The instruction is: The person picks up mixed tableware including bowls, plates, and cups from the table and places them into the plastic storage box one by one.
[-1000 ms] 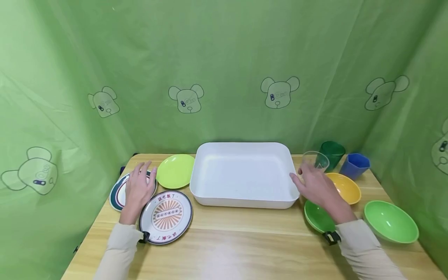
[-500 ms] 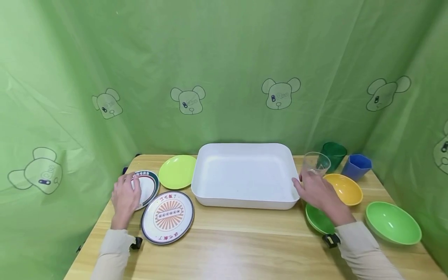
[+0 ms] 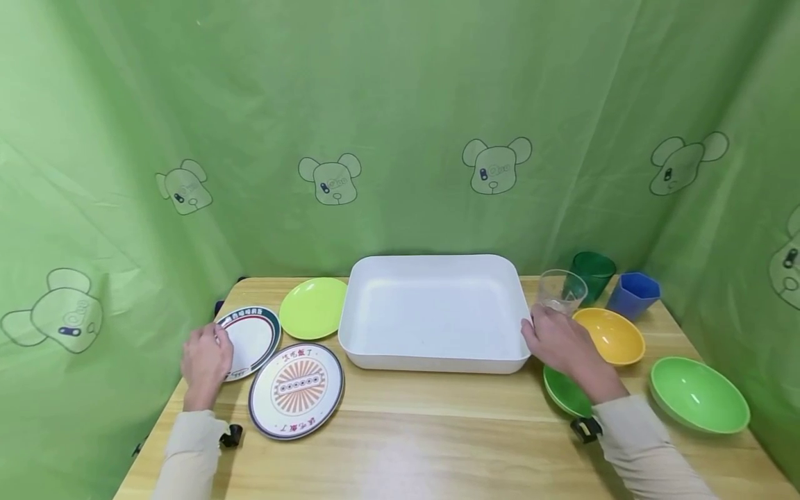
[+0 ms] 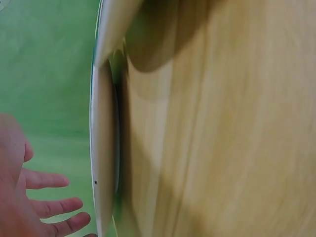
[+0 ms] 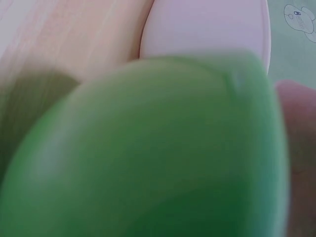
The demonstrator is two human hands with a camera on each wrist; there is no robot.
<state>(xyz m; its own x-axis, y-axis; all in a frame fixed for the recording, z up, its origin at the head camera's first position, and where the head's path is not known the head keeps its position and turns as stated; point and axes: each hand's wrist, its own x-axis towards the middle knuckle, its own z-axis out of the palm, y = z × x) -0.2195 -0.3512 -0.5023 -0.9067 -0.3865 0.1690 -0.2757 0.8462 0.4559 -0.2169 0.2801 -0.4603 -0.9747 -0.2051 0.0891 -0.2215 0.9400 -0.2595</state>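
My left hand is at the left edge of a white plate with a teal rim. In the left wrist view its fingers are loosely spread, apart from a plate edge. My right hand is between the white tray and the orange bowl, just in front of a clear cup. Its fingertips are hidden, so any hold on the cup cannot be made out. Under the right wrist is a green bowl, which fills much of the right wrist view, blurred.
Left of the tray are a lime plate and a white plate with red print. A dark green cup, a blue cup and a light green bowl stand at the right. A green curtain closes off the back.
My left hand has moved left and down from over the teal-rimmed plate to its outer edge. The right hand has lowered slightly beside the clear cup; the dishes have stayed put.
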